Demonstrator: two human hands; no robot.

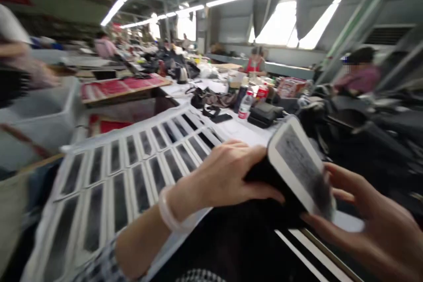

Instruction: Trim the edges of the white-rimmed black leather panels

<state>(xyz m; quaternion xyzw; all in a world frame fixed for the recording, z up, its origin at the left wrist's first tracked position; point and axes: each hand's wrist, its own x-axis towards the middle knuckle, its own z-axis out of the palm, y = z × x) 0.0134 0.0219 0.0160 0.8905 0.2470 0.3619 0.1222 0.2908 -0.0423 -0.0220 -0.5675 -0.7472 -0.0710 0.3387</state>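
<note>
Low at the near edge of the tabletop (pixel 238 130), a black stack with a white-rimmed card (pixel 299 169) on top is gripped by the left hand (pixel 228 176) and right hand (pixel 370 224). It is judged light, flexible and slippery, best clasped at opposite edges.

Piece (pixel 299 167): we see a flat rounded-corner panel, white rim, grey blurred face, tilted up on edge.
Black material (pixel 264 176): dark, beneath the piece, touching it.
Place: near table edge.
</note>
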